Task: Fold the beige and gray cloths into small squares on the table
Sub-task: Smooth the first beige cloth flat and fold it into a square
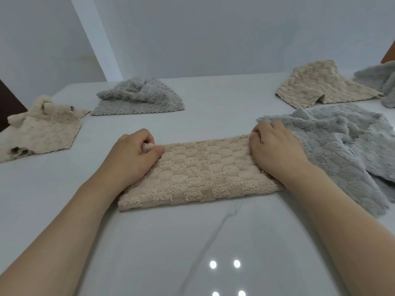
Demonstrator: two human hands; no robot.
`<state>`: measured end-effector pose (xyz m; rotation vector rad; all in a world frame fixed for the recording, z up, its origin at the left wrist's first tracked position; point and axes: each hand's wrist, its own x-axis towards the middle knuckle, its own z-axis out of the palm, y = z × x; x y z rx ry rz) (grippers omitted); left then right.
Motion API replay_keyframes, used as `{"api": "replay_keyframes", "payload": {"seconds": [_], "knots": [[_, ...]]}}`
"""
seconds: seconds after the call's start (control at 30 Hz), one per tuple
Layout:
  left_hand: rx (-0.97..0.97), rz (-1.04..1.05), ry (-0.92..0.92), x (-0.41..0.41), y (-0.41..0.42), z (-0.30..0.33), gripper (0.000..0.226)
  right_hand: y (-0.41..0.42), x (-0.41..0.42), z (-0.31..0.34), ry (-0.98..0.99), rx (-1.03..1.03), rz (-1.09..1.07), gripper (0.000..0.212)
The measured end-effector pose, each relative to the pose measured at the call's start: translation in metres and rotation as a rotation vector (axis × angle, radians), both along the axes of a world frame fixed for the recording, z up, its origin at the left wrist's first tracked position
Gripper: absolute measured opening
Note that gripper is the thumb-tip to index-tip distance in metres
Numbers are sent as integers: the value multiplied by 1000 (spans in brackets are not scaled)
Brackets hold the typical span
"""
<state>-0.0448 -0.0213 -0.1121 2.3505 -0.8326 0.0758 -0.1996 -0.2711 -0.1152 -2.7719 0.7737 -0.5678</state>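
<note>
Beige cloth point(198, 174) is laid mid-counter point(192, 242) as a folded strip. Its far left corner is pinched by left hand point(134, 154); right end is grasped in right hand point(275, 150) grip, beside gray cloth point(342, 146).

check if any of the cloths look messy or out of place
Nothing damaged or spilled. The gray cloth beside the right hand lies rumpled, its edge touching the beige cloth being folded. The other cloths sit loosely bunched, not squared.
</note>
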Motion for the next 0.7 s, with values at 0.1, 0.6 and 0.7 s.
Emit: {"api": "replay_keyframes", "payload": {"seconds": [0.1, 0.6, 0.7], "knots": [[-91, 1, 60, -5, -1, 4, 23, -1, 0, 2, -179, 154, 55, 18], [-400, -22, 380, -9, 2, 20, 11, -6, -3, 13, -360, 427, 180, 26], [-386, -7, 394, -10, 3, 19, 10, -8, -6, 16, -342, 427, 180, 28]]}}
